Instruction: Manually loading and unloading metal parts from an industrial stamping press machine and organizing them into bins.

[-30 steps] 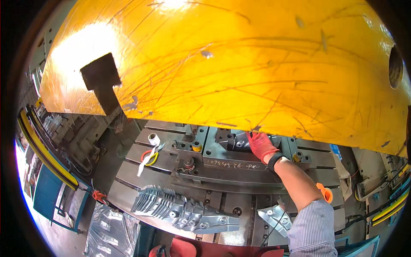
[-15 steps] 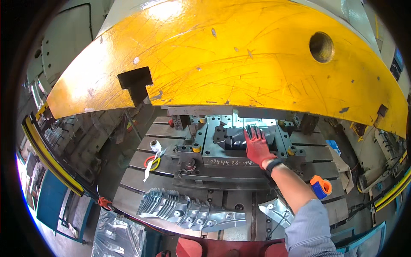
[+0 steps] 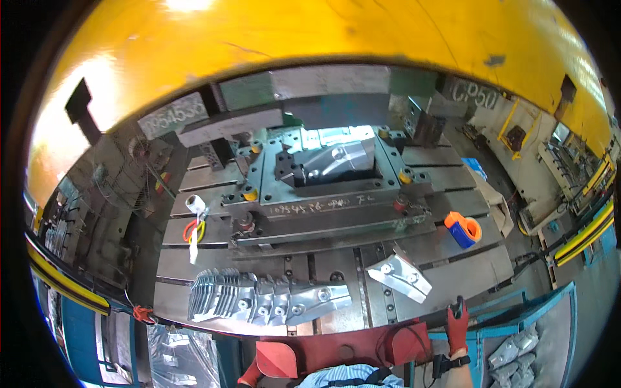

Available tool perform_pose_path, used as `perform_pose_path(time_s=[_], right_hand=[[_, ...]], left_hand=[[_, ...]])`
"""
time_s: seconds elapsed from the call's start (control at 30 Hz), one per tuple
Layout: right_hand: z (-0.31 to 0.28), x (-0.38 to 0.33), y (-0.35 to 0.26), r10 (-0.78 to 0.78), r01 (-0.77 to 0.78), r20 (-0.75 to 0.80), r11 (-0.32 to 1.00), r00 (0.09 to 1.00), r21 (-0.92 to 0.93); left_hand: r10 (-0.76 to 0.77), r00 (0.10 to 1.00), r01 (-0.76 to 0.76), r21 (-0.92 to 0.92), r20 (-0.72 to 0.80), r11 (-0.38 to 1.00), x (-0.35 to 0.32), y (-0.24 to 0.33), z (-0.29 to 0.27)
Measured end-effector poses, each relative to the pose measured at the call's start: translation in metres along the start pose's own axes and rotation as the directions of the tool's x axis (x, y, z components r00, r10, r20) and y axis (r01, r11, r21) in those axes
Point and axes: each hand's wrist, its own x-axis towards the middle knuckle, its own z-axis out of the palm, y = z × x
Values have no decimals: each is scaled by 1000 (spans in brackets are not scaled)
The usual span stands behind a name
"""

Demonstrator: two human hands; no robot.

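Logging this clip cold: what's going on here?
The person's red-gloved right hand is near the table, nothing visible in it; the left hand, mostly hidden, is beside a red guard. A shaped metal part lies in the die; a single part and an overlapping row of parts lie on the table.

Red glove point(image 3: 457, 326), silver part point(image 3: 401, 277), blue-striped shirt point(image 3: 346, 376)

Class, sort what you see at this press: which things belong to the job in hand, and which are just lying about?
Apparently part of the job:
- formed metal piece in the die
- row of overlapping metal pieces
- single metal piece right of the row

Seemingly lying about:
- white roll
- red-and-yellow-handled tool
- orange-and-blue object
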Motion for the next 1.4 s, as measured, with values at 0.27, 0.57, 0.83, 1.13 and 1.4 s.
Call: perform_pose_path(time_s=[0.27, 0.57, 0.83, 1.13, 1.4], right_hand=[[26, -98, 76, 362, -773, 728, 523, 582, 359], [39, -106, 52, 257, -474, 600, 849, 758, 235], [55, -112, 72, 259, -532, 615, 786, 745, 314], [61, -111, 74, 283, -595, 592, 675, 755, 436], [39, -90, 25, 418, -815, 699, 311, 580, 489]], left_hand=[[-147, 961, 162, -47, 234, 986, 141, -47, 202], [-183, 941, 247, -208, 286, 946, 146, -39, 241], [-60, 949, 67, -13, 310, 998, 145, -45, 221], [-291, 893, 438, -512, 344, 739, 150, -26, 229], [-66, 970, -3, 284, 232, 959, 131, -1, 229]])
